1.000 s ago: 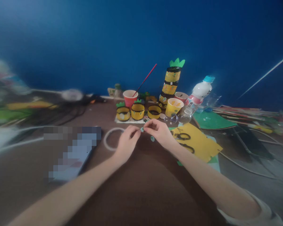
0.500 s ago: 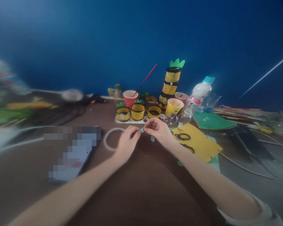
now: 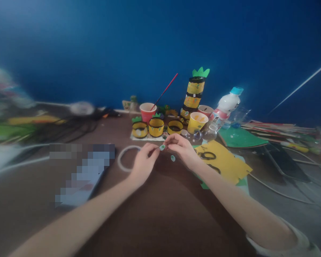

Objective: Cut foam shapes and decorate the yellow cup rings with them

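Observation:
My left hand (image 3: 146,159) pinches a small pale disc with a green centre (image 3: 162,147) between thumb and fingertip. My right hand (image 3: 182,150) is right beside it, its fingers bent toward the disc; whether its fingertips grip anything is too small to tell. A second pale green disc (image 3: 173,158) lies on the dark table just below my right hand. Behind my hands stand three short yellow rings with black rims, at left (image 3: 139,130), middle (image 3: 156,127) and right (image 3: 174,127). Green paper leaves top the left and middle ones.
A red cup (image 3: 148,113) holds a stick. Farther right are a tall yellow-black tower (image 3: 194,93), a yellow cup (image 3: 197,122) and a white bottle (image 3: 228,103). Scissors (image 3: 208,155) lie on yellow paper (image 3: 230,162). Left are a tape ring (image 3: 121,160) and a pixelated object (image 3: 87,178).
The fingers of my right hand have shifted slightly, and the disc at my left fingertips now shows more of its face and its green centre.

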Motion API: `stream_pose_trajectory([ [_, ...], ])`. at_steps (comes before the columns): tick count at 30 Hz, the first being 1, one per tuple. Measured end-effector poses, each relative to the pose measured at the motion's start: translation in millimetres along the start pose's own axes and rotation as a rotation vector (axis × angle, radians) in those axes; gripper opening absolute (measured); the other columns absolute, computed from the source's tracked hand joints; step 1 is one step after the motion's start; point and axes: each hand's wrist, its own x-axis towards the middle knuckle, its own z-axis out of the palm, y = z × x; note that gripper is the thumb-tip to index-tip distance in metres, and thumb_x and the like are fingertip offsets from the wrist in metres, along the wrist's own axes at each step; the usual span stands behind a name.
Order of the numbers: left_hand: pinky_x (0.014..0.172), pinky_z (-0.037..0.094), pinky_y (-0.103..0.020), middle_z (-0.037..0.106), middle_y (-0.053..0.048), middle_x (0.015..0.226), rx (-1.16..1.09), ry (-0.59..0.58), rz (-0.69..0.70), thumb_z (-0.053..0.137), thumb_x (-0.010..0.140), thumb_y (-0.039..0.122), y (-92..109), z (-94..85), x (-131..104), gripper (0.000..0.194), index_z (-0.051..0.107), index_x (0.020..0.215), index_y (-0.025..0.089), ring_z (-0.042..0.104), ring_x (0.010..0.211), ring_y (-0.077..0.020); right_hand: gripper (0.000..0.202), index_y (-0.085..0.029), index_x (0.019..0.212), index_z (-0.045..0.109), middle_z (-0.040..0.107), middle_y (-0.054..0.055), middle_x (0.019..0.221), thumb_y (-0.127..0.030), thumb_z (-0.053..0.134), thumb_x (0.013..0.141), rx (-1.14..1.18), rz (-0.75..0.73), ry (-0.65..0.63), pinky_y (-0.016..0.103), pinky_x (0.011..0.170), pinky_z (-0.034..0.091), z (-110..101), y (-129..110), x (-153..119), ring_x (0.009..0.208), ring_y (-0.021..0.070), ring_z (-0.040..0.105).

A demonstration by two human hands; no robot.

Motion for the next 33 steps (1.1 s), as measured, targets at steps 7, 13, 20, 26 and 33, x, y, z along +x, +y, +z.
stream_pose_trajectory([
  [7,0.067,0.038,-0.025,0.055,0.0,0.073,0.055,-0.005,0.03,0.045,0.078,0.024,1,-0.6,0,0.019,0.059,0.067,0.018,0.052,0.072,-0.0142,0.012,-0.017,0.077,0.051,0.057,0.001,0.075,-0.02,0.06,0.07,-0.185,-0.039,0.064,0.029,0.071,0.047,4,-3,-1,0.072,0.0119,0.056],
  [13,0.07,0.038,-0.027,0.057,-0.001,0.075,0.117,-0.058,0.065,0.044,0.078,0.025,1,-0.2,-1,0.02,0.06,0.067,0.019,0.052,0.076,-0.0158,0.009,-0.017,0.078,0.051,0.058,0.001,0.075,-0.018,0.057,0.071,-0.282,-0.057,0.037,0.029,0.069,0.046,3,-5,-2,0.07,0.0118,0.056],
  [20,0.075,0.038,-0.029,0.058,-0.001,0.077,0.156,-0.093,0.069,0.044,0.079,0.023,2,-0.8,-1,0.019,0.06,0.069,0.019,0.052,0.08,-0.0166,0.009,-0.016,0.08,0.051,0.058,0.001,0.076,-0.017,0.056,0.073,-0.309,-0.059,0.004,0.027,0.069,0.046,1,-4,-2,0.071,0.0116,0.055],
  [26,0.081,0.039,-0.029,0.054,-0.002,0.089,0.072,0.01,0.066,0.043,0.077,0.017,-3,-0.1,1,0.014,0.056,0.074,0.018,0.051,0.088,-0.0161,0.009,-0.017,0.082,0.052,0.058,0.001,0.075,-0.013,0.053,0.074,-0.459,-0.079,-0.032,0.026,0.066,0.046,-5,-2,0,0.069,0.012,0.056],
  [33,0.08,0.041,-0.03,0.051,-0.002,0.089,-0.004,0.082,0.036,0.042,0.075,0.011,-8,2.3,0,0.015,0.053,0.082,0.018,0.052,0.085,-0.0151,0.023,-0.019,0.089,0.053,0.059,0.002,0.081,-0.003,0.048,0.073,-0.885,-0.266,-0.205,0.026,0.069,0.042,-8,9,0,0.075,0.0135,0.053],
])
